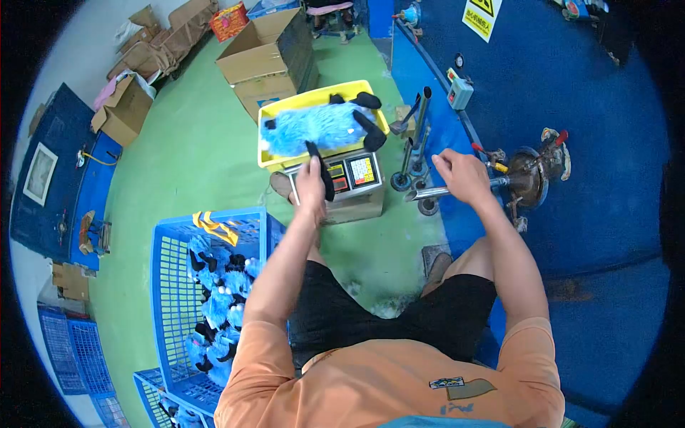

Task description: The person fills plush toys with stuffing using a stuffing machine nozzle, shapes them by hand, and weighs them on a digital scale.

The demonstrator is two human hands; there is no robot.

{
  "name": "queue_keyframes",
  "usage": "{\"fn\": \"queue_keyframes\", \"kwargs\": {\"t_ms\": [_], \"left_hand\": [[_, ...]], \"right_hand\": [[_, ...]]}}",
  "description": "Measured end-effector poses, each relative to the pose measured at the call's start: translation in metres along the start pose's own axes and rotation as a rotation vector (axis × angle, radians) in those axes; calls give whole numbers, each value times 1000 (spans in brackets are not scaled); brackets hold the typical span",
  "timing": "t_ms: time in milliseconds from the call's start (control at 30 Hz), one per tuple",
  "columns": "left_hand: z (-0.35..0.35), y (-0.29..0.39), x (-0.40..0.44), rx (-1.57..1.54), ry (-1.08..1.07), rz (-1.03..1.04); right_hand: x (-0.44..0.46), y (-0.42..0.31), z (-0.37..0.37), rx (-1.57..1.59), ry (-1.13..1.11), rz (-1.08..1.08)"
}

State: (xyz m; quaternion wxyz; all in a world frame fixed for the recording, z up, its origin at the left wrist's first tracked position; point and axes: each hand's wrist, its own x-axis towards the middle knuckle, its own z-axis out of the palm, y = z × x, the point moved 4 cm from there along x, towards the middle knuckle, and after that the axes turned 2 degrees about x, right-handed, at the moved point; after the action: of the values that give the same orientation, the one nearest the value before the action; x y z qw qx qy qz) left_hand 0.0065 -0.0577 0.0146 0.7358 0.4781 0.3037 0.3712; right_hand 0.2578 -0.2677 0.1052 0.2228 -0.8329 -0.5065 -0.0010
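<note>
A fluffy blue plush toy (317, 127) with black limbs lies in a yellow tray (267, 158) on top of a digital scale (342, 177). My left hand (310, 189) is closed around one black limb that hangs over the tray's front edge, beside the keypad. My right hand (464, 175) is beside a shiny metal tube (439, 191) that sticks out of the blue machine (585, 235). Its fingers are curled together; whatever they may hold is hidden.
At my left a blue plastic crate (168, 285) holds several blue and black plush toys (221, 307). Upright metal tubes (421, 118) stand right of the scale. A cardboard box (267, 64) sits behind the tray. A control box (459, 91) is mounted on the machine's edge.
</note>
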Motion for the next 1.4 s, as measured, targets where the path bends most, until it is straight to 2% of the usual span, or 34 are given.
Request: {"fn": "queue_keyframes", "kwargs": {"t_ms": [67,100,267,467,667,700,833,867,933,1033,1133,1267,1300,1400], "left_hand": [[-33,-32,-60,57,19,-32],[-25,-47,-64,85,27,-49],[-43,-137,-156,219,67,-151],[-58,-187,-153,338,122,-280],[-76,-193,-147,188,299,-328],[-79,-191,-142,185,302,-335],[-111,-147,-111,362,440,-37],[-111,-119,-103,450,541,64],[-109,-65,-79,470,600,180],[-111,-10,-36,433,537,287],[-102,17,6,504,402,271],[-77,26,39,707,252,2],[-72,25,44,710,245,3],[-48,12,54,642,186,-185]], "right_hand": [[12,15,1,83,-134,36],[17,20,3,123,-201,55],[30,28,11,30,-256,44],[29,26,17,65,-341,62],[18,18,13,69,-417,185],[18,18,13,63,-410,180],[20,11,9,42,-353,159],[19,8,8,33,-307,155],[17,3,4,16,-217,145],[16,1,2,24,-192,134],[17,5,1,34,-151,133],[16,11,2,98,-92,142],[16,12,3,100,-88,148],[16,12,1,71,-94,141]]}}
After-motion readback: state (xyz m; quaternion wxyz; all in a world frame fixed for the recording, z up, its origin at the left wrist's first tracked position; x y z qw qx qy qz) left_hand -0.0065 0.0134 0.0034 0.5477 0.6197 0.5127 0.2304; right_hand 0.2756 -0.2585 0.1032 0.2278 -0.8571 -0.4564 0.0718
